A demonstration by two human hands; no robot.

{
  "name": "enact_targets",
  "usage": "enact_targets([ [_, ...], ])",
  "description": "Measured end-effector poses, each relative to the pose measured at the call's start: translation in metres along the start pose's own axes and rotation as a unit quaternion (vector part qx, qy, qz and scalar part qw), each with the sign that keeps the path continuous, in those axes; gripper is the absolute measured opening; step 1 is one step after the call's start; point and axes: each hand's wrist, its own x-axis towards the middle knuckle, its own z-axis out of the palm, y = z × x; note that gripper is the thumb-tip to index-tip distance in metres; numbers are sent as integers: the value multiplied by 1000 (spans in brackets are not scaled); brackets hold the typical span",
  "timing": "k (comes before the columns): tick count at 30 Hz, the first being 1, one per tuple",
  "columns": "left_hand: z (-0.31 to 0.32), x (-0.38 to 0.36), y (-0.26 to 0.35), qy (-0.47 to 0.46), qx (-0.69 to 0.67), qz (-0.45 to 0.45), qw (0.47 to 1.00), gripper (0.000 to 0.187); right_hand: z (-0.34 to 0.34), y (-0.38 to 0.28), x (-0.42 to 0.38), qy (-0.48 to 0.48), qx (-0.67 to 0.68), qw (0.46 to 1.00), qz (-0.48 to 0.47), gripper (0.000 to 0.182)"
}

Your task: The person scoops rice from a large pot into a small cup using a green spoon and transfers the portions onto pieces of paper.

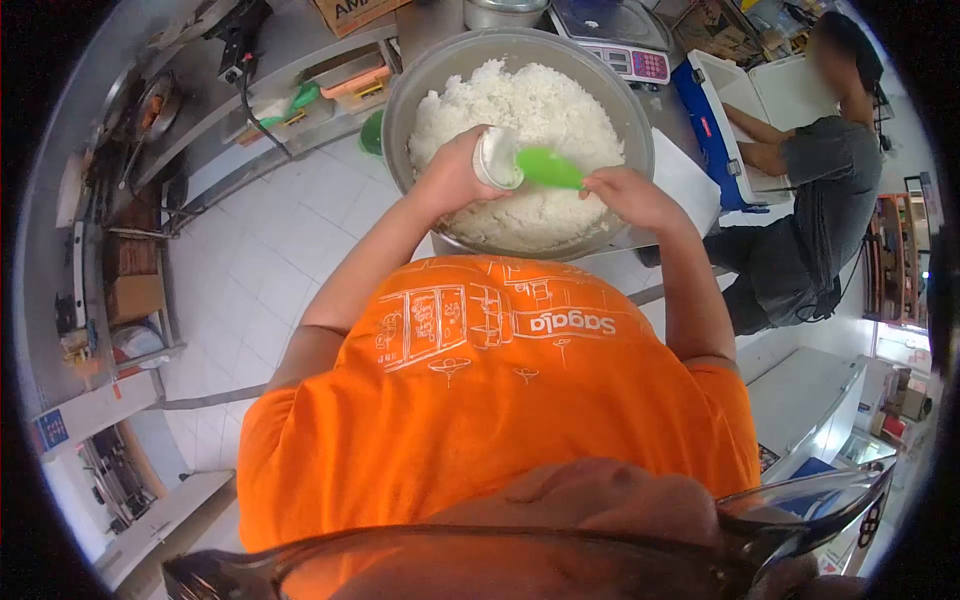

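Fingers of the left hand curled tight round a small white cup, mouth of the cup tipped toward frame right. Fingers of the right hand closed on the handle of a green rice paddle, blade pushed right into the cup's opening. Rice inside the cup hard to confirm, paddle covering most of the mouth. Both hands held just above centre frame, over the near edge of a big metal basin heaped with white cooked rice. Rice mounded high, lumpy, filling the basin almost to the rim. Left forearm rising from lower left, elbow bent out; right forearm coming up from the right, wrist cocked inward toward the cup. Orange T-shirt with white print filling the lower middle of the frame, hiding the near rim of the basin and whatever stands under it. Out from there: digital scale with a pink keypad at top centre, partly cut off by the frame edge. Blue cooler box with white lid open at upper right, inside not visible. Second person in a grey shirt at upper right, bent over the cooler, forearms resting at its edge. Steel counter at upper left with green and orange items too small to name. Glasses rim blurring across the bottom edge.
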Motion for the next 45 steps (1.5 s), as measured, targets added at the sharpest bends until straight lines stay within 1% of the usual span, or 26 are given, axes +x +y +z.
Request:
enact_targets([
  [1,-2,2,0,-18,7,11,1000,77,-6,-1,-3,-3,44,999,26,33],
  [2,-3,3,1,-38,12,18,999,76,-3,1,2,-9,148,989,28,33],
  [4,-2,1,5,-65,13,20,998,74,10,7,17,-15,351,936,33,34],
  [7,-6,5,11,-67,16,-1,998,72,44,-6,26,-8,275,958,84,34],
  [8,-11,6,16,-59,22,-13,998,71,57,-6,27,28,208,977,28,34],
  [10,-11,7,18,-39,35,-24,998,70,84,-2,27,97,68,990,-79,34],
  [12,-5,9,17,-23,55,-13,998,70,92,-7,26,103,53,992,-48,35],
  [14,-6,8,11,-38,32,-20,999,72,79,-21,21,98,29,994,-30,35],
  [17,-2,-4,-1,-15,19,-4,1000,77,54,10,19,84,51,989,-114,35],
  [19,1,-4,-7,4,2,14,1000,80,28,12,12,15,256,966,6,35],
  [20,4,-5,-9,7,-16,19,1000,83,22,11,9,-23,354,932,70,35],
  [21,6,-6,-10,8,-34,23,999,85,30,11,12,-21,370,926,64,33],
  [24,14,0,-3,-28,-64,-4,998,80,66,-17,14,-19,299,952,68,33],
  [25,13,0,-1,-37,-73,-10,997,79,68,-27,13,-41,296,952,69,34],
  [26,12,1,1,-46,-82,-17,995,78,68,-24,16,-17,220,975,29,34],
  [28,11,0,3,-49,-78,-24,995,76,68,-9,27,32,66,996,-50,34],
  [31,8,-8,1,-29,-39,-15,999,74,50,11,30,97,19,990,-102,35],
  [32,5,-8,-2,-23,-29,-3,999,74,47,13,28,72,85,993,-23,37],
  [33,4,-9,-4,-16,-20,8,1000,73,37,-11,16,45,150,986,57,39],
  [35,0,-7,0,-44,-36,-3,998,73,47,-34,9,26,182,978,99,40],
  [37,-2,-7,2,-55,-25,-22,998,73,68,-41,14,53,118,991,18,40],
  [39,-2,-8,4,-48,12,-48,998,74,84,-14,29,71,80,994,-6,39],
  [40,-2,-10,1,-32,7,-29,999,73,84,-7,35,78,59,995,-18,38],
  [42,-2,-16,-12,-3,-3,2,1000,71,66,9,40,83,22,996,9,36],
  [43,-4,-17,-14,13,21,-18,1000,71,57,15,41,86,4,996,23,35],
  [45,-11,-14,-24,45,66,-56,995,72,54,34,63,69,-139,986,59,29],
])
